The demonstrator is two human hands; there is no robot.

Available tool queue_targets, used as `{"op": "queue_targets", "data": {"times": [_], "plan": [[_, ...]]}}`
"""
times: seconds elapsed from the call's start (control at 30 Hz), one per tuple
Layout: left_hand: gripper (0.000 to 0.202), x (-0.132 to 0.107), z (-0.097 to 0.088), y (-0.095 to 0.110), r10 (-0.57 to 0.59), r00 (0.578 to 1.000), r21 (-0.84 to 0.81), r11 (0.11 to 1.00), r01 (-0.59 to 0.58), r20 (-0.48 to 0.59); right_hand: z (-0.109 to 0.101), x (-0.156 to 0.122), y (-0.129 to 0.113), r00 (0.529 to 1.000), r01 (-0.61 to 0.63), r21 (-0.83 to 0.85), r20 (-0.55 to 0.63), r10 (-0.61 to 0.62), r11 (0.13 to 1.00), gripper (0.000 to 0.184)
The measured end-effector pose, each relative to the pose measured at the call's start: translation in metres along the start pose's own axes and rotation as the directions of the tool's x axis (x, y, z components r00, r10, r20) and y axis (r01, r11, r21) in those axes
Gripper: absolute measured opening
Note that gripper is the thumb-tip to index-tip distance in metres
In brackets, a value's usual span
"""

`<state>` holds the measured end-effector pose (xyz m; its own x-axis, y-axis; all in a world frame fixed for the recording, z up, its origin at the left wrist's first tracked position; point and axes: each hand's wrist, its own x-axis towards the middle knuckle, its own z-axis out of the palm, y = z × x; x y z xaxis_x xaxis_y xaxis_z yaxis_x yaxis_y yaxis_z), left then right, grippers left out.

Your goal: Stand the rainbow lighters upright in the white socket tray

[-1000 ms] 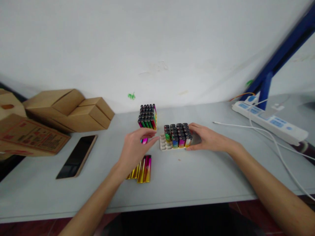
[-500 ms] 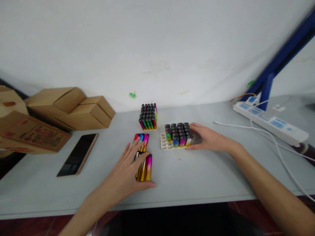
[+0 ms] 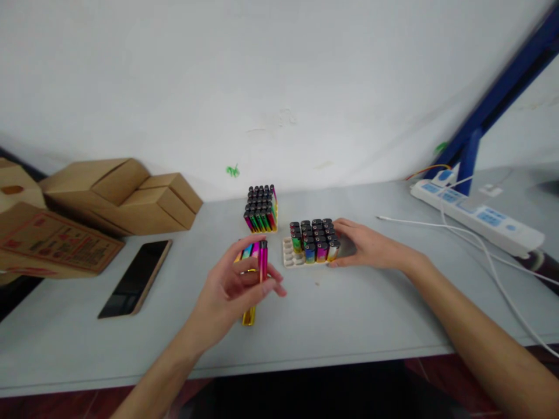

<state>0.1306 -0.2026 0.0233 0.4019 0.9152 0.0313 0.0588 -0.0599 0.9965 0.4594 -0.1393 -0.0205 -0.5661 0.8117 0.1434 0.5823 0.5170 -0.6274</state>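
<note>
My left hand (image 3: 233,285) is closed on a shiny pink lighter (image 3: 263,260), held upright between thumb and fingers. Behind and below it, more lighters (image 3: 248,314) lie on the table, partly covered by the hand. To the right is a white tray (image 3: 288,253) with rows of round holes. Black-topped metallic lighters (image 3: 322,250) stand in most of it, and several holes at its left end are bare. My right hand (image 3: 360,247) grips the tray's right end, thumb at the front and fingers behind. Near the wall stands a full block of upright lighters (image 3: 261,209).
Cardboard boxes (image 3: 117,195) and a printed carton (image 3: 56,241) stand at the left. A phone (image 3: 135,279) lies in front of them. At the right are a white power strip (image 3: 476,215), a white cable (image 3: 480,237) and a blue metal frame (image 3: 493,105).
My left hand has lifted a pink lighter from the lying group and turned it upright, moving slightly right. My right hand stays at the tray's end.
</note>
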Motion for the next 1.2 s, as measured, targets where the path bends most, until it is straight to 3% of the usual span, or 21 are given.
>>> {"op": "queue_targets", "data": {"times": [0.07, 0.13, 0.27, 0.4, 0.5, 0.6, 0.7, 0.9, 1.2], "plan": [[0.04, 0.008, 0.006, 0.001, -0.054, 0.998, -0.19, 0.981, 0.044, -0.045, 0.0, 0.0, -0.001, 1.0, -0.004, -0.001, -0.005, 0.004, 1.0, 0.065], [0.037, 0.018, 0.008, 0.002, -0.086, 0.994, -0.279, 0.958, 0.062, -0.073, 0.0, 0.001, -0.001, 1.0, -0.007, -0.005, -0.011, 0.007, 1.0, 0.064], [0.057, 0.044, 0.003, 0.006, -0.039, 0.997, -0.238, 0.971, 0.022, -0.069, 0.0, 0.0, -0.001, 1.0, -0.003, -0.004, -0.004, 0.003, 1.0, 0.065], [0.029, 0.068, -0.002, 0.008, 0.033, 0.995, -0.195, 0.98, -0.05, -0.09, 0.0, 0.0, -0.001, 1.0, -0.002, -0.01, 0.01, 0.002, 1.0, 0.065], [0.028, 0.074, 0.001, 0.001, 0.001, 0.998, -0.196, 0.981, -0.012, -0.057, 0.0, 0.0, 0.0, 1.0, -0.002, -0.009, 0.013, 0.002, 1.0, 0.067], [0.035, 0.072, 0.004, -0.012, -0.004, 0.999, -0.085, 0.996, 0.0, -0.044, 0.001, 0.0, 0.001, 1.0, 0.004, -0.008, 0.009, -0.004, 1.0, 0.065], [0.045, 0.067, 0.006, -0.021, 0.066, 0.995, 0.125, 0.991, -0.056, -0.076, 0.001, 0.0, 0.001, 1.0, -0.001, -0.012, 0.001, 0.001, 1.0, 0.062], [0.052, 0.062, 0.006, -0.023, 0.21, 0.973, 0.471, 0.871, -0.142, -0.096, 0.001, -0.001, 0.001, 1.0, -0.01, 0.01, 0.003, 0.01, 1.0, 0.061], [0.046, 0.06, 0.009, -0.022, 0.259, 0.964, 0.661, 0.734, -0.155, -0.062, 0.002, 0.0, 0.003, 1.0, -0.004, 0.007, 0.0, 0.004, 1.0, 0.064]]}}
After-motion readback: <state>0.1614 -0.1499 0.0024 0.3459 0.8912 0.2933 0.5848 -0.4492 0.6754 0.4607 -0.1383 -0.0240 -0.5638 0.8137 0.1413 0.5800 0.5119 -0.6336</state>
